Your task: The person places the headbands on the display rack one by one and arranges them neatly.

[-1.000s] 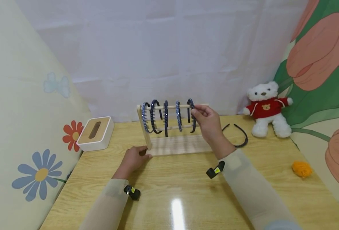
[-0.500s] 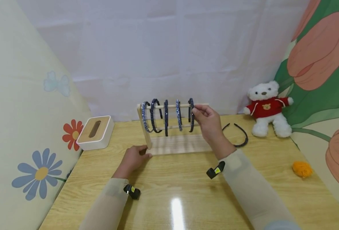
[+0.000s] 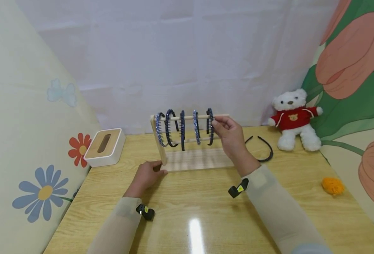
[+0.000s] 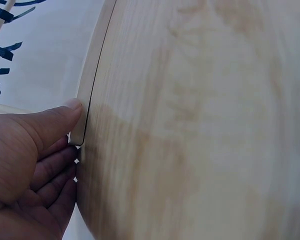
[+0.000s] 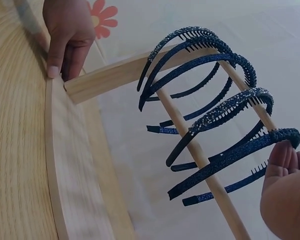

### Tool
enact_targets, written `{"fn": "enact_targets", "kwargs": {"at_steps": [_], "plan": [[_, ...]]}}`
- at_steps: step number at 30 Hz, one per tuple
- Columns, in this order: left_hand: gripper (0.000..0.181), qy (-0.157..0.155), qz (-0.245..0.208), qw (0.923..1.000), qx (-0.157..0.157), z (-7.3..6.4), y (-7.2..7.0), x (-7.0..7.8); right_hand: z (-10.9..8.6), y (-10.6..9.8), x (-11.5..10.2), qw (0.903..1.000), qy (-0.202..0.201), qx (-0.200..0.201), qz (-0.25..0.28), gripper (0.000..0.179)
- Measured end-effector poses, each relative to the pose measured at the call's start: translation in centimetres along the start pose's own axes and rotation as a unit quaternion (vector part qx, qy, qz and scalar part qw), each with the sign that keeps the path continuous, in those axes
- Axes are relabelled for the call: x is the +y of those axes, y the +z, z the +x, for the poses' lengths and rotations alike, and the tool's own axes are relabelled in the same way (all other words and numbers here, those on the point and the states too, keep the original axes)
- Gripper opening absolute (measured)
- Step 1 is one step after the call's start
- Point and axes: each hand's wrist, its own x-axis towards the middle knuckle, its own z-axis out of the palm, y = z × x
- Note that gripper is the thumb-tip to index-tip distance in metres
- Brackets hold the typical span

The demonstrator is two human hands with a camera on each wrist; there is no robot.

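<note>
A wooden rack [image 3: 193,162] with two horizontal bars carries several dark blue, glittery, toothed headbands. My left hand [image 3: 146,175] grips the left end of its base; in the left wrist view the thumb [image 4: 57,120] lies against the wood's edge, fingers curled beside it. At the rack's right side, my right hand [image 3: 232,135] pinches the rightmost headband [image 3: 210,135] near the upper bar. That headband [image 5: 230,156] hangs over the bars in the right wrist view, the fingers [image 5: 285,165] at its top; the thumb is mostly cut off there. A silvery-blue headband [image 3: 196,128] hangs to its left.
Behind my right forearm another dark headband [image 3: 270,153] lies on the table. A white teddy bear [image 3: 293,120] in a red sweater sits at back right, and an orange bundle [image 3: 332,186] lies nearer. A white tissue box [image 3: 105,147] with a wooden lid stands left.
The rightmost headband has turned slightly on the bar, its two arms now more nearly in line. Both hands stay almost where they were.
</note>
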Motion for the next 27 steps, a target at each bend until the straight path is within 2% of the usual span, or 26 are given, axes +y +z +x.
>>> {"fn": "enact_targets", "kwargs": {"at_steps": [3, 5, 7, 8, 9, 10, 12, 15, 18, 20, 21, 23, 27], "plan": [[0.056, -0.002, -0.002, 1.0000, -0.004, 0.0, 0.2, 0.1, -0.4, -1.2, 0.5, 0.9989, -0.018, -0.002, -0.042, 0.035], [0.056, -0.004, -0.006, 0.9999, -0.010, 0.0, 0.4, 0.2, -0.9, -2.6, 0.7, 0.9952, -0.035, 0.000, -0.091, 0.036], [0.057, -0.008, -0.008, 0.9998, -0.014, 0.1, 0.5, 0.2, -1.6, -4.5, 0.7, 0.9852, -0.056, 0.003, -0.162, 0.035], [0.057, -0.009, -0.009, 0.9998, -0.015, 0.2, 0.6, 0.2, -1.9, -5.6, 0.7, 0.9771, -0.066, 0.001, -0.202, 0.034], [0.057, -0.009, -0.010, 0.9998, -0.016, 0.2, 0.6, 0.3, -2.2, -6.8, 0.5, 0.9664, -0.075, -0.004, -0.246, 0.034], [0.058, -0.010, -0.012, 0.9998, -0.016, 0.3, 0.6, 0.3, -2.5, -8.1, 0.4, 0.9505, -0.083, -0.013, -0.299, 0.033], [0.058, -0.009, -0.010, 0.9998, -0.013, 0.4, 0.6, 0.2, -3.1, -10.8, -0.1, 0.9127, -0.092, -0.037, -0.396, 0.035], [0.058, -0.010, -0.002, 0.9999, -0.011, 0.5, 0.3, 0.2, -3.8, -14.9, -0.7, 0.8498, -0.074, -0.092, -0.514, 0.043], [0.058, -0.010, 0.001, 0.9999, -0.012, 0.4, 0.1, 0.1, -4.3, -18.5, -1.1, 0.7949, -0.039, -0.141, -0.589, 0.050], [0.058, -0.006, 0.000, 0.9999, -0.012, 0.4, 0.0, 0.1, -4.4, -20.4, -1.3, 0.7660, -0.031, -0.165, -0.621, 0.051], [0.058, -0.003, -0.002, 0.9999, -0.012, 0.4, -0.1, 0.1, -4.4, -21.2, -1.4, 0.7570, -0.031, -0.173, -0.629, 0.050], [0.057, 0.001, -0.003, 0.9999, -0.011, 0.4, -0.1, 0.0, -4.2, -22.4, -1.6, 0.7451, -0.042, -0.185, -0.639, 0.045], [0.057, -0.003, -0.002, 0.9999, -0.012, 0.2, -0.1, 0.0, -3.8, -23.2, -1.3, 0.7325, -0.062, -0.210, -0.645, 0.036]]}}
